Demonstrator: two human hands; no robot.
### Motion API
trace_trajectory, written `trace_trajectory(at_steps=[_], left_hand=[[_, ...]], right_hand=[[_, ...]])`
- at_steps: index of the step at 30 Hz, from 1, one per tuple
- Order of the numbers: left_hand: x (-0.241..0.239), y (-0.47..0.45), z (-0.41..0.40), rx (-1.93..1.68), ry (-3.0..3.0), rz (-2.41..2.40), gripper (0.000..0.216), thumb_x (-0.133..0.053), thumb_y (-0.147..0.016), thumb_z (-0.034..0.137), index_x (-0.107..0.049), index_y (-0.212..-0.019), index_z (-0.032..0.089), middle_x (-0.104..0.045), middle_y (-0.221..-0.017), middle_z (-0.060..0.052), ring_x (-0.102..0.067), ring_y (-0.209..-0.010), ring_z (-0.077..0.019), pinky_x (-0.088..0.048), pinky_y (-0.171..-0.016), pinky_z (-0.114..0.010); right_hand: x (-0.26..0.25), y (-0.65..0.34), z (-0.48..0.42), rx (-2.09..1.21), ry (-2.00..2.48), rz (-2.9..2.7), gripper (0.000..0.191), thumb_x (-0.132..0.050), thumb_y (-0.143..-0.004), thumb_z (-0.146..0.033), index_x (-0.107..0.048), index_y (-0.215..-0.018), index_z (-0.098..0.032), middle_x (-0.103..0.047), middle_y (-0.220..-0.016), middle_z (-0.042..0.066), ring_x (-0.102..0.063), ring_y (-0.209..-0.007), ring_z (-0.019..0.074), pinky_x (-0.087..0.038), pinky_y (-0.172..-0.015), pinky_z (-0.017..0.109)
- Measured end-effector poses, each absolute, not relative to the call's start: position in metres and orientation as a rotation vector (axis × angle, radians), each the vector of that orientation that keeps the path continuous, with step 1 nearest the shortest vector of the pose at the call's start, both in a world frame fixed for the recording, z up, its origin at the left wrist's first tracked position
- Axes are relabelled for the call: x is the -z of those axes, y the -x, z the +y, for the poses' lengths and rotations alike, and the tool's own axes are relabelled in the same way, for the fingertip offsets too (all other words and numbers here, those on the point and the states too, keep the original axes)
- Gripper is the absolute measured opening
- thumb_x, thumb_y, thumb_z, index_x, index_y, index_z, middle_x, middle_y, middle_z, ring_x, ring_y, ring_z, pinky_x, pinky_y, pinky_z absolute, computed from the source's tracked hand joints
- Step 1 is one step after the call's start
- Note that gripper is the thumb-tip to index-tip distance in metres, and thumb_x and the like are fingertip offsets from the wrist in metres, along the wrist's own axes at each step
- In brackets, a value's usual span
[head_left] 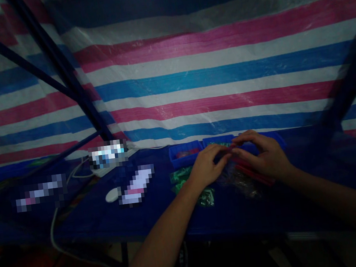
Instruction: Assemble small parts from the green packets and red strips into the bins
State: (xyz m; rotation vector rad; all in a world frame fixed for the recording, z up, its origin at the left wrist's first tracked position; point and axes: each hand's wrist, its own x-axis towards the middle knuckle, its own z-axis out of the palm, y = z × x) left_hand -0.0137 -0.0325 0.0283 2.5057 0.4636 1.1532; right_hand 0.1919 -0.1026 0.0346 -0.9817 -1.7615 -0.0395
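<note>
Left hand (209, 164) and right hand (266, 155) meet right of a blue tray (175, 162), both grips pinching what looks, in this dimness, like a small red piece (229, 148); a long red strip (249, 171) slants away from that tray, below the nearer right hand.

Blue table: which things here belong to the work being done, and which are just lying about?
Likely in the work:
pinkish piece between left hand and right hand
green packets
blue bins

Seemingly just lying about:
white disc
white cable
</note>
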Motion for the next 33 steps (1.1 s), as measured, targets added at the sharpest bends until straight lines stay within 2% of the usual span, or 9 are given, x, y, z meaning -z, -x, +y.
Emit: trace_trajectory(at_steps=[3, 5, 9, 16, 20, 22, 25, 29, 33], left_hand=[[-0.031, 0.016, -0.032, -1.286, -2.284, 0.597, 0.024, -0.06, -0.1, 0.036, -0.068, -0.115, 0.019, -0.074, -0.111, -0.009, -0.069, -0.102, -0.0224, -0.055, -0.094, -0.039], [-0.03, 0.016, -0.03, -1.333, -2.107, 0.587, 0.026, -0.061, -0.1, 0.038, -0.065, -0.116, 0.018, -0.073, -0.112, -0.009, -0.07, -0.101, -0.0215, -0.055, -0.093, -0.038], [-0.025, 0.013, -0.023, -1.325, -1.872, 0.496, 0.03, -0.064, -0.098, 0.039, -0.059, -0.118, 0.017, -0.072, -0.115, -0.011, -0.07, -0.105, -0.022, -0.055, -0.095, -0.038], [-0.022, 0.011, -0.023, -1.378, -1.997, 0.604, 0.067, -0.079, -0.086, 0.038, -0.049, -0.144, 0.023, -0.061, -0.139, -0.014, -0.063, -0.122, -0.0257, -0.053, -0.1, -0.042], [-0.025, 0.013, -0.028, -1.191, -2.236, 0.567, 0.029, -0.07, -0.093, 0.039, -0.072, -0.115, 0.02, -0.073, -0.115, -0.009, -0.068, -0.106, -0.0225, -0.053, -0.097, -0.039], [-0.026, 0.014, -0.029, -1.132, -2.276, 0.591, 0.025, -0.065, -0.097, 0.039, -0.075, -0.107, 0.019, -0.075, -0.105, -0.008, -0.069, -0.097, -0.0216, -0.054, -0.092, -0.038], [-0.025, 0.014, -0.028, -1.133, -2.196, 0.59, 0.029, -0.064, -0.097, 0.041, -0.075, -0.11, 0.018, -0.076, -0.106, -0.008, -0.069, -0.097, -0.0224, -0.054, -0.091, -0.038], [-0.023, 0.014, -0.024, -1.144, -2.081, 0.557, 0.03, -0.062, -0.098, 0.042, -0.073, -0.111, 0.017, -0.075, -0.108, -0.009, -0.07, -0.096, -0.0214, -0.056, -0.089, -0.037], [-0.026, 0.016, -0.023, -1.44, -2.161, 0.727, 0.029, -0.069, -0.093, 0.035, -0.069, -0.118, 0.02, -0.069, -0.118, -0.011, -0.065, -0.107, -0.0229, -0.056, -0.087, -0.037]], right_hand=[[-0.031, -0.19, -0.099, -0.046, 1.066, -1.685, 0.042, -0.076, -0.088, -0.039, -0.065, -0.126, -0.027, -0.071, -0.122, 0.008, -0.069, -0.109, 0.029, -0.055, -0.097, 0.047], [-0.027, -0.189, -0.094, -0.18, 1.089, -1.63, 0.046, -0.078, -0.086, -0.04, -0.064, -0.128, -0.028, -0.071, -0.126, 0.008, -0.069, -0.114, 0.0299, -0.054, -0.101, 0.048], [-0.021, -0.192, -0.084, -0.569, 0.992, -1.448, 0.047, -0.081, -0.082, -0.041, -0.063, -0.124, -0.027, -0.076, -0.113, 0.007, -0.074, -0.101, 0.0266, -0.06, -0.094, 0.044], [-0.025, -0.197, -0.085, -0.619, 0.986, -1.384, 0.05, -0.082, -0.081, -0.041, -0.064, -0.125, -0.025, -0.077, -0.099, 0.004, -0.075, -0.094, 0.0225, -0.061, -0.09, 0.038], [-0.024, -0.191, -0.089, -0.688, 0.996, -1.409, 0.048, -0.083, -0.081, -0.042, -0.066, -0.122, -0.025, -0.078, -0.101, 0.006, -0.076, -0.092, 0.0241, -0.063, -0.085, 0.038], [-0.024, -0.19, -0.09, -0.699, 0.987, -1.407, 0.048, -0.083, -0.08, -0.043, -0.066, -0.121, -0.025, -0.078, -0.103, 0.007, -0.076, -0.095, 0.025, -0.063, -0.088, 0.04], [-0.024, -0.189, -0.089, -0.683, 0.989, -1.421, 0.043, -0.084, -0.079, -0.045, -0.069, -0.114, -0.024, -0.078, -0.104, 0.007, -0.075, -0.099, 0.0258, -0.062, -0.092, 0.041], [-0.025, -0.191, -0.088, -0.658, 1.057, -1.478, 0.032, -0.082, -0.08, -0.048, -0.072, -0.097, -0.022, -0.078, -0.097, 0.006, -0.075, -0.091, 0.0254, -0.063, -0.086, 0.04], [-0.021, -0.196, -0.082, -0.557, 1.087, -1.409, 0.032, -0.079, -0.082, -0.049, -0.07, -0.097, -0.023, -0.077, -0.094, 0.005, -0.074, -0.087, 0.0247, -0.063, -0.082, 0.039]])
